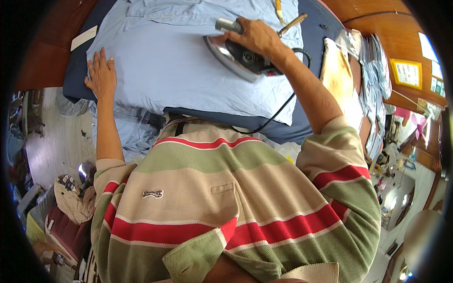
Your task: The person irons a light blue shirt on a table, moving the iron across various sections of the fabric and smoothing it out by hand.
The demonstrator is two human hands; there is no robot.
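Note:
A light blue garment [155,61], probably a shirt, is spread over a dark blue padded surface [306,118]. My left hand [100,75] lies flat at the garment's left edge, fingers stretched and slightly apart. Farther right, my right hand [257,37] is wrapped round the handle of a clothes iron [245,59]. The iron has a silver soleplate and a dark body, and its tip points to the far left on the cloth. Past my fingers juts a grey cylindrical end [229,25]. A dark cord [278,113] trails from the iron's rear toward the near edge.
A white strip [84,38] lies at the surface's left edge. Beyond the iron is a wooden stick-like piece [292,24]. A scorched, yellowish cloth [336,66] and hanging clothes [375,70] are at the right. More blue fabric [132,134] hangs below the near edge.

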